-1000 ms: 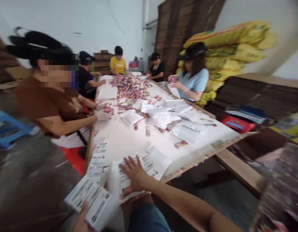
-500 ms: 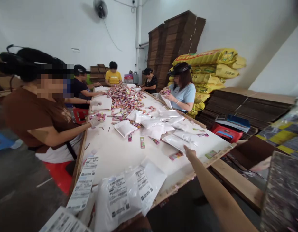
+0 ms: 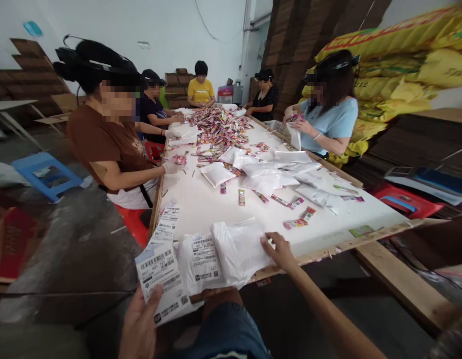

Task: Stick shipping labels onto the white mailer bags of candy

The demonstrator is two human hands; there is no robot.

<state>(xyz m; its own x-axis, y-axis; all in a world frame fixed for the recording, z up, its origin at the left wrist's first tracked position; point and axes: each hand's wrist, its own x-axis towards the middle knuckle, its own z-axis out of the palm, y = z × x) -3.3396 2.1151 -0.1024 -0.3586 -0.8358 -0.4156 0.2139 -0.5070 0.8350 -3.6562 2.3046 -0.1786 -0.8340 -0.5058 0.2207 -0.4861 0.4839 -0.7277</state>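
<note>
My left hand (image 3: 141,314), low at the near edge, grips a printed shipping label (image 3: 164,279) between thumb and fingers. The label belongs to a strip of labels (image 3: 167,224) lying along the table's left corner. Beside it lies a filled white mailer bag with a label stuck on it (image 3: 201,262). To its right, a plain white mailer bag (image 3: 240,249) lies near the table's front edge. My right hand (image 3: 281,252) has its thumb and curled fingers at that bag's right edge.
More white mailer bags (image 3: 268,177) lie mid-table among loose colourful sachets (image 3: 241,197). A large sachet heap (image 3: 221,124) rises farther back. Several co-workers sit around the table (image 3: 350,219). A blue stool (image 3: 47,172) stands at left, and yellow sacks (image 3: 395,82) are piled at right.
My right hand has come back toward me from the mid-right of the table, and a plain mailer bag now lies at the front. My left hand has come into view with the label. The view has shifted.
</note>
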